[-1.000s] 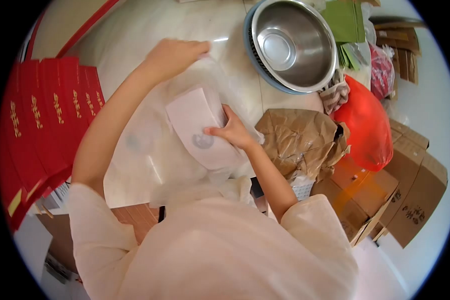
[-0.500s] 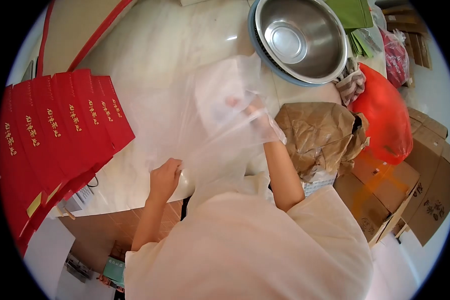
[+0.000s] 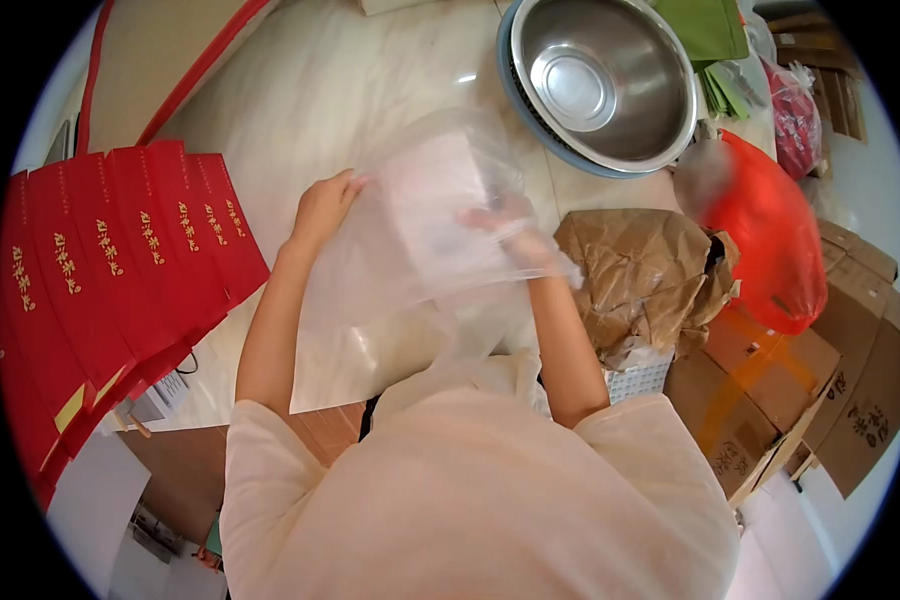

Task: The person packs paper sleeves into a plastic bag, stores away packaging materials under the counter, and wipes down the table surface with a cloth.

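Over the table, the bag is pinched by the left hand, fingertips closed, seemingly to spread it, while the box within seems steadied by the right hand (its grip too blurred to tell).

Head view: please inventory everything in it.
plastic bag: one, translucent, centre
box: one, white, seen through the bag
red packages: several, red, left
panel: one, beige, upper left
basins: two, silver above blue, top
green items: several, green, top right
red bundles: two, red, right
crumpled paper: one, brown, right of bag
basket: one, white, below the paper
cardboard boxes: several, brown, right
table: one, pale, under bag
shirt: one, cream, bottom
left hand: one, bare, gripping the bag
right hand: one, bare, blurred, behind bag film
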